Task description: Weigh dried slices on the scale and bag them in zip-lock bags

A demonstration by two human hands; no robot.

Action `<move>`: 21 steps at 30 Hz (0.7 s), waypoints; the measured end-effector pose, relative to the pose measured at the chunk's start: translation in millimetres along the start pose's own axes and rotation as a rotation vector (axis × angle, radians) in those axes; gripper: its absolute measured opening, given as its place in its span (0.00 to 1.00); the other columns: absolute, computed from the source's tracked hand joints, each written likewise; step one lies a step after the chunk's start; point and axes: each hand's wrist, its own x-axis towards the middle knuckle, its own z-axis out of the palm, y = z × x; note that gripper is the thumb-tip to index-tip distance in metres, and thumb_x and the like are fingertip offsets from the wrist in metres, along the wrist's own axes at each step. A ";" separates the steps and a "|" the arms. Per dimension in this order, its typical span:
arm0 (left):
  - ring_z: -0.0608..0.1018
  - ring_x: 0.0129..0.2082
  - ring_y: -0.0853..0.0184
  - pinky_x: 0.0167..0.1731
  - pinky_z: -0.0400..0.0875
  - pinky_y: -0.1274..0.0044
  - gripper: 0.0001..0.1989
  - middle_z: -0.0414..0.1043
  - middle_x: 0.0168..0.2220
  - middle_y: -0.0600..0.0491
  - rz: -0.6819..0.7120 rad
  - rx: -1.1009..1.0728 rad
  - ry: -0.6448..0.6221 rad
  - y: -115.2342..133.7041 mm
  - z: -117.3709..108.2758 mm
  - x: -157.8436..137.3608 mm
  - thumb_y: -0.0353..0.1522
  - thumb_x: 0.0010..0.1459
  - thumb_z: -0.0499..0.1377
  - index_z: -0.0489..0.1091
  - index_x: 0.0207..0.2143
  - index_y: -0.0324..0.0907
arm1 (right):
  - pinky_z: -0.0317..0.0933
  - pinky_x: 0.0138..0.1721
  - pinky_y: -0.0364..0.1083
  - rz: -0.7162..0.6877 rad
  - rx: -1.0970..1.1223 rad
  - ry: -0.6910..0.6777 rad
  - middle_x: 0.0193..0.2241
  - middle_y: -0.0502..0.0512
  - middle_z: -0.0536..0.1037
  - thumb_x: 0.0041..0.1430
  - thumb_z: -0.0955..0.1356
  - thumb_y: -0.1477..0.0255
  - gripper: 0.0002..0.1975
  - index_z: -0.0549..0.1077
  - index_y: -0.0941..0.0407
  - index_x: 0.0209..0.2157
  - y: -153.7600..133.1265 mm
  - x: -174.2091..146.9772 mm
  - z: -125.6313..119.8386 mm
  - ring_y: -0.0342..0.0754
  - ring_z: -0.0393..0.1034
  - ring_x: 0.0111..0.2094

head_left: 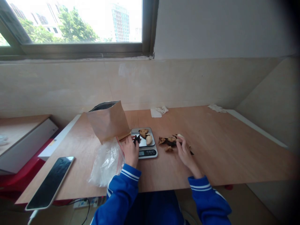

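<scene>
At the left edge of the kitchen scale (150,152), my left hand (130,151) is closed, with a black dried piece (137,139) at its fingertips. On the scale's pan lie brown dried pieces (143,133) and a pale, rounded piece (149,140). My right hand (185,152) reaches into a small heap of brown and black dried pieces (170,142) to the right of the scale. Its fingers are bent together around a pale dried piece (180,136), partly hidden by them. What exactly the dried pieces are, I cannot make out.
A brown paper bag (110,122) stands open behind the scale's left side. In front of it lies a clear zip bag (105,165). A smartphone (50,182) rests at the table's left edge. Crumpled tissue (162,110) and white paper (156,113) lie by the wall.
</scene>
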 end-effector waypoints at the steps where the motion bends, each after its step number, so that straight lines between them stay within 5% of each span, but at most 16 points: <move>1: 0.72 0.45 0.57 0.45 0.63 0.66 0.10 0.71 0.42 0.43 0.008 -0.035 0.008 -1.9 0.8 0.7 0.30 0.59 0.51 0.63 0.44 0.38 | 0.52 0.56 0.59 -0.007 0.015 0.017 0.50 0.65 0.66 0.62 0.55 0.58 0.21 0.60 0.56 0.51 -1.6 1.7 -0.3 0.54 0.63 0.50; 6: 0.75 0.41 0.61 0.43 0.68 0.69 0.09 0.71 0.40 0.46 0.006 -0.232 0.086 -10.6 3.0 2.6 0.30 0.57 0.54 0.63 0.41 0.40 | 0.56 0.54 0.56 -0.021 0.113 0.008 0.46 0.61 0.68 0.62 0.58 0.57 0.20 0.63 0.54 0.49 -33.5 7.0 5.6 0.53 0.63 0.48; 12: 0.74 0.37 0.64 0.37 0.70 0.73 0.10 0.69 0.38 0.48 -0.112 -0.487 0.338 -5.5 -21.3 -6.8 0.34 0.57 0.55 0.63 0.40 0.40 | 0.62 0.47 0.50 -0.145 0.253 -0.243 0.40 0.56 0.73 0.59 0.64 0.58 0.18 0.66 0.53 0.47 -103.5 8.3 45.7 0.51 0.68 0.43; 17: 0.73 0.34 0.67 0.34 0.69 0.75 0.09 0.68 0.37 0.51 -0.148 -0.573 0.442 -1.8 -51.9 -21.8 0.35 0.57 0.56 0.63 0.40 0.42 | 0.59 0.46 0.55 -0.437 -0.126 -0.299 0.37 0.59 0.76 0.61 0.65 0.64 0.11 0.71 0.53 0.42 -140.6 10.1 93.3 0.56 0.65 0.44; 21: 0.72 0.36 0.67 0.36 0.68 0.75 0.08 0.68 0.37 0.52 -0.130 -0.575 0.470 -8.1 -66.7 -29.5 0.35 0.57 0.55 0.64 0.39 0.42 | 0.57 0.47 0.57 -0.514 -0.336 -0.317 0.37 0.60 0.76 0.60 0.66 0.67 0.07 0.73 0.54 0.37 -142.8 10.5 113.8 0.58 0.64 0.46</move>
